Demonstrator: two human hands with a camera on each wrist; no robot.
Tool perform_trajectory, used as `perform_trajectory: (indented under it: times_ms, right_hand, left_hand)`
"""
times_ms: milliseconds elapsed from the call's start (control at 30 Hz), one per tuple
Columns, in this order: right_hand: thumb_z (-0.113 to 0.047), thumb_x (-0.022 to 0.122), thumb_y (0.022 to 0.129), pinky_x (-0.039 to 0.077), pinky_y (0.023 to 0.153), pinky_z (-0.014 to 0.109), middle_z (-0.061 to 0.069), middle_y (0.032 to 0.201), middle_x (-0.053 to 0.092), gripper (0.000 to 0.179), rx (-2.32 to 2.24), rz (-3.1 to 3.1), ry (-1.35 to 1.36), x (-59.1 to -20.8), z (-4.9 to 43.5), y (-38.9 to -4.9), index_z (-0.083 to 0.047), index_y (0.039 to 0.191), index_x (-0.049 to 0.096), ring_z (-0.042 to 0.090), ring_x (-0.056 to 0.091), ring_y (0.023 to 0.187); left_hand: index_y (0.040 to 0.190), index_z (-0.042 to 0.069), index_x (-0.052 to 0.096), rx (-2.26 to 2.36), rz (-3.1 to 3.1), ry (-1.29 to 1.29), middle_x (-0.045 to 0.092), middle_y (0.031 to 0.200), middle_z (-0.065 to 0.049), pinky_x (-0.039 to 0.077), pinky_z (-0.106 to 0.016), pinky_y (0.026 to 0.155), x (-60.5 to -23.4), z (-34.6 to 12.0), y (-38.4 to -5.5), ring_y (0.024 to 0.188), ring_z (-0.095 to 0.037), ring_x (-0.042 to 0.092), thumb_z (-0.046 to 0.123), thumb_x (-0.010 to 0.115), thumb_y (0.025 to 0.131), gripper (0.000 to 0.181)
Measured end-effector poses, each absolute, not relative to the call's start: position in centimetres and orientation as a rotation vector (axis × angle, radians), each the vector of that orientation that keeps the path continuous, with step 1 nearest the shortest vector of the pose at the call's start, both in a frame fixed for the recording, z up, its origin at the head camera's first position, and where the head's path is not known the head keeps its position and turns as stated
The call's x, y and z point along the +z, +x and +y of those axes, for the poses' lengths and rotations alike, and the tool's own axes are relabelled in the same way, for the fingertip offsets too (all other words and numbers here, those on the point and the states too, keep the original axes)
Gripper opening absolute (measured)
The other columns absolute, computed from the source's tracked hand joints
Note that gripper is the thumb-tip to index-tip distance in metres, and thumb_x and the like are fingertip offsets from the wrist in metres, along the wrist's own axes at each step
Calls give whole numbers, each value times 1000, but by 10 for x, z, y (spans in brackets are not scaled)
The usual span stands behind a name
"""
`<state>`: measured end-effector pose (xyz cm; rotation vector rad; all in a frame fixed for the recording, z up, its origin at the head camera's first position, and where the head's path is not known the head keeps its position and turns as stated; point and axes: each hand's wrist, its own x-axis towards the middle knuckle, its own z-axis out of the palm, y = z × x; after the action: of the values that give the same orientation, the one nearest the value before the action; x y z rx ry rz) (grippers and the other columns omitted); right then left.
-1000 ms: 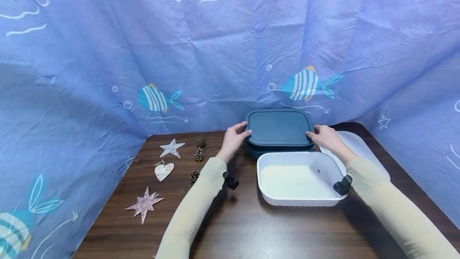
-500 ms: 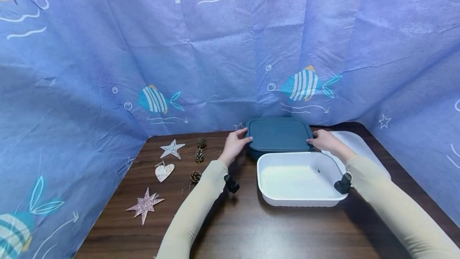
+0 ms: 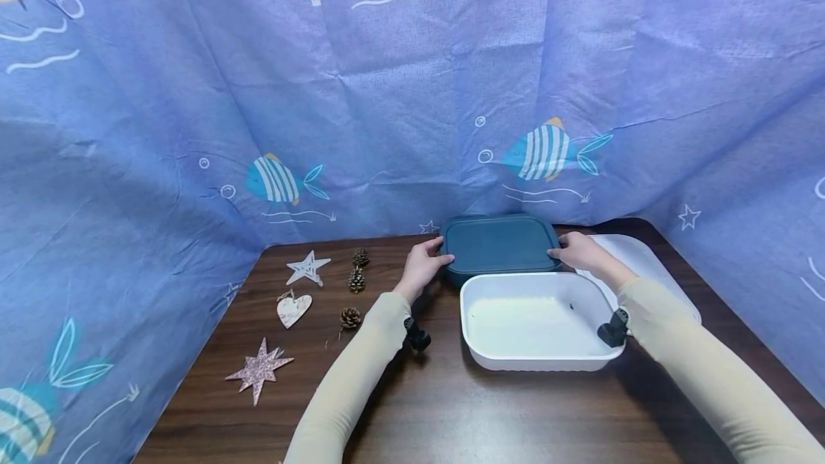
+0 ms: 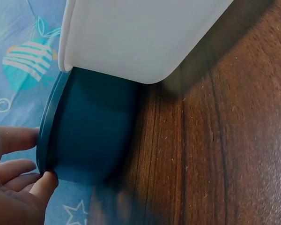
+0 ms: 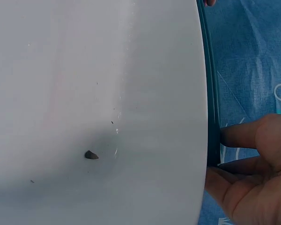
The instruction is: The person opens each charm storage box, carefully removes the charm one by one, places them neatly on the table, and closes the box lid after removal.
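Note:
A dark teal lid (image 3: 499, 243) lies over a teal container (image 4: 96, 126) at the back of the table. My left hand (image 3: 420, 266) pinches the lid's left edge, thumb on the near side and fingers beyond, as the left wrist view shows. At the opposite edge my right hand (image 3: 580, 252) pinches the lid between thumb and fingers. Whether the rim sits fully down all round cannot be told. Just in front stands a white, lidless container (image 3: 541, 321), a small dark fragment (image 5: 91, 154) lying inside it.
A white lid (image 3: 651, 271) lies at the right, partly under my right forearm. On the left are a white star (image 3: 308, 268), a white heart (image 3: 293, 309), a pink glittery star (image 3: 260, 371) and several pine cones (image 3: 357, 279). A blue fish-patterned cloth (image 3: 399, 92) hangs behind.
Both hands have lowered the teal lid onto the teal container; its far edge has come down and the dark gap under its near edge has closed up. The white container has stayed put.

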<state>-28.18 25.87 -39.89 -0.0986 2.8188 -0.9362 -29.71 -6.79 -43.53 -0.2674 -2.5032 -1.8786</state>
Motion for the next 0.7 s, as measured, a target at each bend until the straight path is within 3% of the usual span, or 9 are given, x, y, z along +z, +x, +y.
perform_trajectory:
  times_ms: [200,400,700]
  right_hand:
    - [-15,53,103,46,99,55,38,125,57,51,-917,2841,-118,-397,253,-285,25,133,46,44,58,110]
    - [-15,55,103,43,103,57,37,127,57,49,-902,2846,-132,-395,239,-287,24,132,48,48,55,118]
    - [-18,56,103,47,99,52,31,121,63,45,-934,2834,-185,-398,216,-297,18,128,55,37,60,105]
  left_hand:
    - [142,-2,55,-1901,-2472,-214,53,145,-19,49,-36,103,-437,-68,-299,133,-28,52,4,72,91,55]
    - [144,-1,53,-1898,-2487,-180,49,150,-18,47,-37,104,-439,-80,-302,137,-27,48,5,72,92,55]
    - [145,1,53,-1804,-2532,-146,45,153,-17,45,-40,107,-435,-106,-304,140,-29,44,7,72,93,56]
